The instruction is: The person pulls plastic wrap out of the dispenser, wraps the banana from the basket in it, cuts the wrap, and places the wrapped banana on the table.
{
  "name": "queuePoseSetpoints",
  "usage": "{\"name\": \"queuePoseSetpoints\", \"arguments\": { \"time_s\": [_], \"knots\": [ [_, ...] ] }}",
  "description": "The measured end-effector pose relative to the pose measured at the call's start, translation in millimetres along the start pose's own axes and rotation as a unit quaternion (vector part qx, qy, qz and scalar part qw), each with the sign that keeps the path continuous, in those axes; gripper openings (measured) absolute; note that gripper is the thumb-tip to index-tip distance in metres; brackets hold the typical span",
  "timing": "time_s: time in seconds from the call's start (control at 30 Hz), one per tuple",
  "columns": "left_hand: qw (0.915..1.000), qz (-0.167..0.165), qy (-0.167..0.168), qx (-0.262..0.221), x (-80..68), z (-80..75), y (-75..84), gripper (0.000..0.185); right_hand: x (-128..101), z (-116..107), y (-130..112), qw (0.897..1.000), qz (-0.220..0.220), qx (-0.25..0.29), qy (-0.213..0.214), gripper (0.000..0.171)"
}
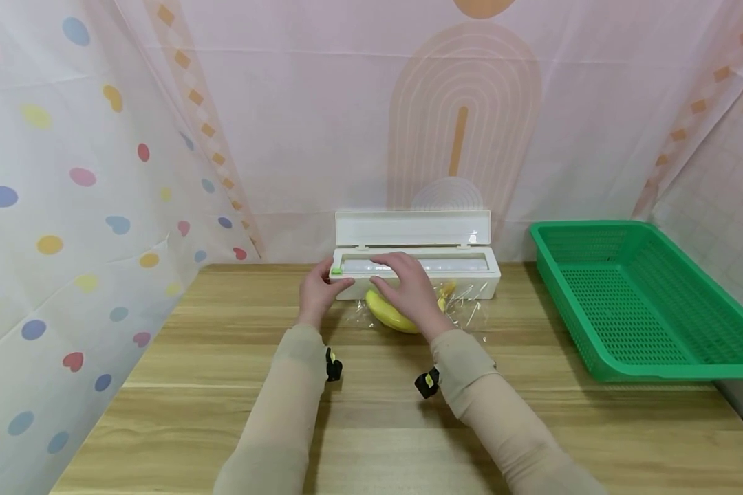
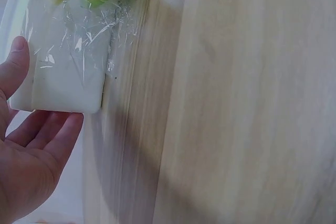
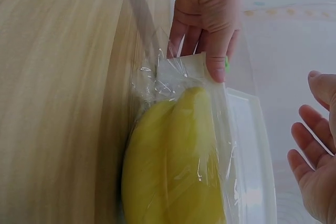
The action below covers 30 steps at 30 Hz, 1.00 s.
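A white cling film dispenser [image 1: 354,291] stands at the back of the table, its lid [image 1: 412,227] raised and a film roll [image 1: 448,265] showing inside. My left hand [image 1: 316,294] grips the dispenser's left end, thumb on the front, fingers around the end in the left wrist view. Yellow bananas [image 3: 168,166] lie against the dispenser's front under clear film [image 3: 149,82]. Over the dispenser and bananas, my right hand [image 1: 408,292] hovers with relaxed, spread fingers and holds nothing. A small green slider [image 1: 337,271] sits near the left hand.
On the right of the table stands a green plastic basket [image 1: 687,371]. A patterned cloth [image 1: 322,137] hangs behind the table and down the left side. Wood tabletop [image 1: 371,447] stretches in front of the bananas.
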State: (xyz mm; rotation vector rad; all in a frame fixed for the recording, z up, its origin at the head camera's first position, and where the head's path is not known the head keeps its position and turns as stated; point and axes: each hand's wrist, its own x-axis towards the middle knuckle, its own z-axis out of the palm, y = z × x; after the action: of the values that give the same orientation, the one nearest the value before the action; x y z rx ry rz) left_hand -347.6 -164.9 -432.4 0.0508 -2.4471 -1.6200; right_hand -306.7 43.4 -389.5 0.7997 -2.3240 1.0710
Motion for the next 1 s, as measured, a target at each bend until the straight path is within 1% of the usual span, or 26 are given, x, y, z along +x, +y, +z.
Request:
{"name": "queuePoseSetpoints", "arguments": {
  "time_s": [0.17,0.37,0.53,0.7,1.0],
  "knots": [
    [1.0000,-0.004,0.001,0.007,-0.6,-1.5,0.3,0.069,9,2,-3,1.000,0.009,-0.013,-0.026,0.038],
    [0.9999,-0.006,0.001,0.013,-0.6,-2.7,1.3,0.071,20,5,-8,0.999,0.010,-0.029,-0.042,0.036],
    [0.9997,-0.012,0.002,0.019,-1.3,-3.5,2.5,0.073,26,9,-12,0.997,0.017,-0.043,-0.064,0.036],
    [0.9993,-0.007,0.007,0.037,-2.1,-3.5,3.2,0.072,30,12,-13,0.995,0.027,-0.053,-0.078,0.036],
    [0.9988,0.002,0.012,0.048,-3.6,-2.2,2.5,0.072,36,22,-10,0.990,0.045,-0.080,-0.108,0.036]
  ]
}}
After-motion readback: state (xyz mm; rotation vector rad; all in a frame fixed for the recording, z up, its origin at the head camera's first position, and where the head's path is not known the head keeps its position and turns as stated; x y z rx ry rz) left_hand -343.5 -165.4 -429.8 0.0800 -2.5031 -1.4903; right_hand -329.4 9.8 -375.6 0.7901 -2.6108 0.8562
